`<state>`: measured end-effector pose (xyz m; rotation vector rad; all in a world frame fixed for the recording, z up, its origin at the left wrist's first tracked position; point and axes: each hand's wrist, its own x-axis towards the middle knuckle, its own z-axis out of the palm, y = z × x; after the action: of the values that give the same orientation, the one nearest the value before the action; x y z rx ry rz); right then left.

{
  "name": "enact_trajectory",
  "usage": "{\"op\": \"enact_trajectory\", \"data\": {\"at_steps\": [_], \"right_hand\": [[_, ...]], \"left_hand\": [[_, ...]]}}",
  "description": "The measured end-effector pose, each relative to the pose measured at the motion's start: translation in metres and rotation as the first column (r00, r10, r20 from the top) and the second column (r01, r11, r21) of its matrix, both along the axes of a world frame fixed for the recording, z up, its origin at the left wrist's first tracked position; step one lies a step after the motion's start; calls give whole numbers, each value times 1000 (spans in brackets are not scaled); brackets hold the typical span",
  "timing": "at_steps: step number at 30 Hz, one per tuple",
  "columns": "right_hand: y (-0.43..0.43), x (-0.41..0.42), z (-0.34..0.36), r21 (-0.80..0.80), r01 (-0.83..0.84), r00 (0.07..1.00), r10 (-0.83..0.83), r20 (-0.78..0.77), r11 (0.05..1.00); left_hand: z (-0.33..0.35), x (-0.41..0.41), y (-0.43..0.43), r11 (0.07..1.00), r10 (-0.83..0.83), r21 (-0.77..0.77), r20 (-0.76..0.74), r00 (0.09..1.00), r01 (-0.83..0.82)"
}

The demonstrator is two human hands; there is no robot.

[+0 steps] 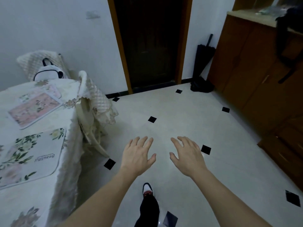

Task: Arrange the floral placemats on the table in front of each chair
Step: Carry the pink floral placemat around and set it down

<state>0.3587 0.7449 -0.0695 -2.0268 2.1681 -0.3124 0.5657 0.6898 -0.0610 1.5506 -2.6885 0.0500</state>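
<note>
Two floral placemats lie on the table (pixel 68 122) at the left. The near placemat (pixel 32 158) is white with green leaves and the word "Beautiful". The far placemat (pixel 34 108) is pink with flowers, set at an angle. A covered chair (pixel 95 102) is pushed in at the table's right corner, and another covered chair (pixel 39 63) stands at the far end. My left hand (pixel 139 154) and my right hand (pixel 188 156) hover palm down over the floor, to the right of the table, fingers spread and holding nothing.
A dark doorway (pixel 150 43) is straight ahead. A folded black umbrella (pixel 203 63) leans in the corner beside a brown cabinet (pixel 255 76) along the right wall. White floor tiles (pixel 180 115) with black diamonds spread between table and cabinet. My shoe (pixel 147 189) shows below.
</note>
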Motion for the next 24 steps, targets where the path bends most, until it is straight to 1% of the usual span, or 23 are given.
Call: {"op": "enact_trajectory", "data": {"at_steps": [4,9,14,17,24], "right_hand": [[-78,0,-10,2,-18,1000,18,-4,1000],[-201,3,-10,14,-28,1000,28,-12,1000],[-312,10,0,21,-38,999,39,-24,999],[-366,12,5,-3,-68,997,68,-26,998],[-481,11,6,11,-116,993,116,-35,993]], "left_hand": [[-10,-5,-72,1000,27,15,-10,1000,-27],[-12,-9,-196,999,53,8,-25,998,-53],[-5,-11,-302,997,70,-4,-82,994,-71],[-5,-9,-353,997,80,7,-92,993,-80],[-11,1,-452,990,141,28,-70,988,-139]]}}
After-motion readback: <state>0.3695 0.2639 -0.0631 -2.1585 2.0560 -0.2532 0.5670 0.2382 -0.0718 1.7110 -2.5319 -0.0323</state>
